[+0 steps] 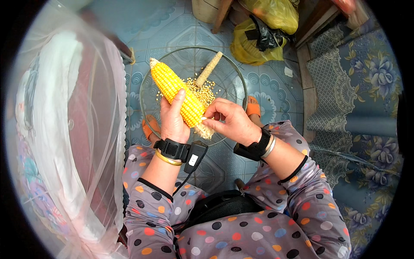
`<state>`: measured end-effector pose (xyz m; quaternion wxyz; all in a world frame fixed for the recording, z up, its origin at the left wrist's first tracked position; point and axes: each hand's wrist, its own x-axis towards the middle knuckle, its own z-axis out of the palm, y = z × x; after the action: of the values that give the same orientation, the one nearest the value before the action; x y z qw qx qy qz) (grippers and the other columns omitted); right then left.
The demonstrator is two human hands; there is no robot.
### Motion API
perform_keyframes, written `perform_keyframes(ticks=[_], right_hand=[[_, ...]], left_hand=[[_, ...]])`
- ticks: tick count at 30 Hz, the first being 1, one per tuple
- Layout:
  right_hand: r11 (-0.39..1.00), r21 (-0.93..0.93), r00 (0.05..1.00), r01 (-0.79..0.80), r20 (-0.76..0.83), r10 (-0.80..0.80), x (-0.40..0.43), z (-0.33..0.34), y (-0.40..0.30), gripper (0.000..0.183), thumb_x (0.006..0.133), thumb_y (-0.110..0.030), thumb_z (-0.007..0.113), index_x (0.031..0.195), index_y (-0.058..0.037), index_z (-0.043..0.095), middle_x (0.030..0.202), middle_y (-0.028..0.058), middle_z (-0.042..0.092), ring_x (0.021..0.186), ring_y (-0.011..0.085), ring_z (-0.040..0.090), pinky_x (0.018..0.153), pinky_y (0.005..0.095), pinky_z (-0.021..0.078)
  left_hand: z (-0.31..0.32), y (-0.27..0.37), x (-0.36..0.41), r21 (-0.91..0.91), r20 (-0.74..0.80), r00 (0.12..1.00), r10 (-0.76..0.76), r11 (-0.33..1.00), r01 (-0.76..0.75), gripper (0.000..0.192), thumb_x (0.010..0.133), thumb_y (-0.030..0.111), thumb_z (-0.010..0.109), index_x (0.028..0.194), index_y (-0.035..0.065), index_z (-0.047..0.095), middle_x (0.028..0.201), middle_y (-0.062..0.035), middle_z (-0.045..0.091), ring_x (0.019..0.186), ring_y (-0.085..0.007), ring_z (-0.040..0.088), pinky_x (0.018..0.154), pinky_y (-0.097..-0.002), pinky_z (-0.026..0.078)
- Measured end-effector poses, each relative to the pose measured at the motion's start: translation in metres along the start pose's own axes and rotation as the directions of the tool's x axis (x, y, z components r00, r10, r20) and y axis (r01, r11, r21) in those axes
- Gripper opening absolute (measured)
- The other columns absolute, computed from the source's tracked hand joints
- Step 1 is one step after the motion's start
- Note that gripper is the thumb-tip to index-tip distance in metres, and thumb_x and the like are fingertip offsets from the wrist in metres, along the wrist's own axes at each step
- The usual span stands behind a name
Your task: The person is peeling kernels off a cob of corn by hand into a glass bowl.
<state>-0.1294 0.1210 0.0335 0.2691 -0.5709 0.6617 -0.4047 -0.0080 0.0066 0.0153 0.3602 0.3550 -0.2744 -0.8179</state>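
Note:
A large ear of yellow corn [174,85] lies tilted in my left hand [175,118], its pointed tip away from me and its bare, pale butt end towards me. The thumb rests on top of the kernels and the fingers are partly hidden beneath. My right hand [231,119] touches the ear near its butt end, thumb and forefinger at a small pale piece, perhaps a kernel. Below the hands is a round, clear basin [245,79] with a dark rim. Loose corn kernels [207,94] are heaped in it, and a stripped corncob [209,68] leans among them.
The basin stands on a blue patterned tile floor [275,87] between my feet in orange sandals [253,108]. Yellow plastic bags [245,48] and a pale bucket [203,9] are beyond it. White netting [97,97] hangs at left; a blue floral cloth [372,106] is at right.

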Motion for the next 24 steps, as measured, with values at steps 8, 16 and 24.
perform_keyframes(ticks=[8, 16, 24], right_hand=[[0.993, -0.076, 0.996, 0.088, 0.011, -0.087, 0.000, -0.007, -0.001, 0.009, 0.084, -0.008, 0.064, 0.085, -0.0009, 0.058, 0.076, 0.0027, 0.056, 0.065, 0.0086, 0.053, 0.056, 0.0241, 0.0445], [0.908, 0.339, 0.939, -0.244, -0.150, 0.309, 0.003, 0.001, 0.017, 0.020, 0.090, -0.005, 0.057, 0.108, 0.0009, 0.051, 0.085, 0.0008, 0.059, 0.071, 0.0054, 0.056, 0.063, 0.0185, 0.0467], [0.952, 0.161, 0.965, -0.262, 0.073, 0.254, 0.002, 0.004, 0.013, 0.047, 0.089, -0.022, 0.064, 0.124, 0.0042, 0.047, 0.104, 0.0101, 0.061, 0.092, 0.0132, 0.059, 0.080, 0.0268, 0.0494]], left_hand=[[0.002, 0.000, -0.001, -0.009, 0.016, 1.000, -0.020, 1.000, 0.020, 0.033, 0.088, 0.017, 0.063, 0.115, 0.0055, 0.049, 0.099, -0.0018, 0.056, 0.088, -0.0145, 0.056, 0.079, -0.0300, 0.048], [-0.003, 0.000, 0.000, -0.082, 0.014, 0.999, -0.051, 0.995, 0.052, 0.029, 0.090, 0.019, 0.059, 0.116, 0.0067, 0.052, 0.104, -0.0039, 0.057, 0.097, -0.0180, 0.055, 0.087, -0.0344, 0.045], [-0.002, -0.001, 0.001, -0.042, 0.003, 1.000, 0.004, 0.999, -0.003, 0.034, 0.090, 0.017, 0.059, 0.118, 0.0043, 0.046, 0.106, -0.0048, 0.054, 0.097, -0.0168, 0.054, 0.086, -0.0327, 0.045]])
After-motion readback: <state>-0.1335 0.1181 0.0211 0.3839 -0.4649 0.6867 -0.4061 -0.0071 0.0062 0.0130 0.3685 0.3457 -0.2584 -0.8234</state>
